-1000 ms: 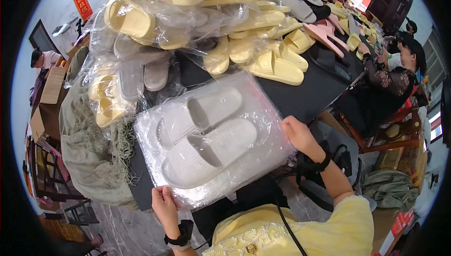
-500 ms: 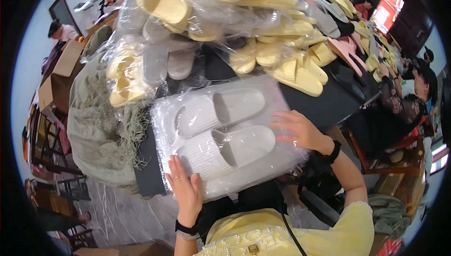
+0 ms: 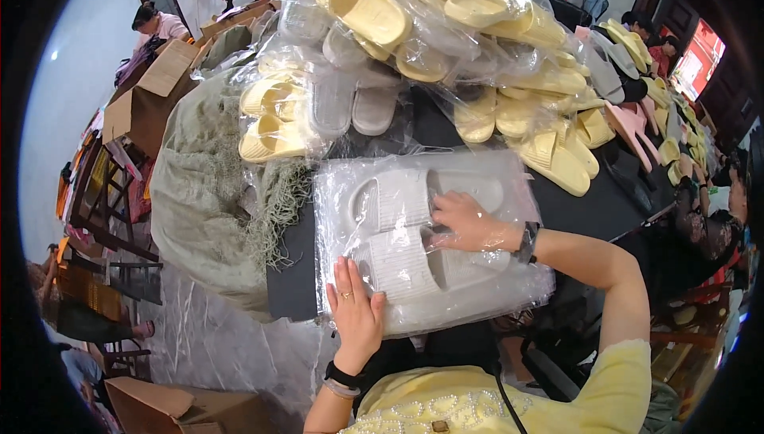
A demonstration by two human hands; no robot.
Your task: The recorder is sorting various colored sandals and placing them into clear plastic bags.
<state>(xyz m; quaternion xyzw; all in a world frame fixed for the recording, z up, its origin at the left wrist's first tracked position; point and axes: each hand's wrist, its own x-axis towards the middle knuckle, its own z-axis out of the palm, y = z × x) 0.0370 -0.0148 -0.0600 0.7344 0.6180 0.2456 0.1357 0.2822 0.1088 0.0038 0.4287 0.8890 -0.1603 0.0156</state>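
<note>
In front of me lies a clear plastic bag (image 3: 517, 175), flat on a stack of similar bags. On it show two pale grey slippers, one above the other: an upper slipper (image 3: 398, 199) and a lower slipper (image 3: 402, 263), their ribbed straps to the left. My left hand (image 3: 356, 307) rests flat with straight fingers on the bag's lower left edge, beside the lower slipper's toe. Over the slippers' footbeds, just right of the straps, is my right hand (image 3: 469, 225), its thumb and fingers apart. Whether the slippers are inside the top bag I cannot tell.
Bagged yellow slippers (image 3: 370, 8) and grey slippers (image 3: 374, 108) are heaped along the far side of the dark table (image 3: 293, 279). A green cloth sack (image 3: 207, 195) stands at the left, cardboard boxes (image 3: 155, 88) behind it. Another person (image 3: 708, 219) sits at the right.
My right hand has moved left from the bag's right side onto the slippers near the straps. The left hand stays flat on the bag's lower left. The whole view has shifted.
</note>
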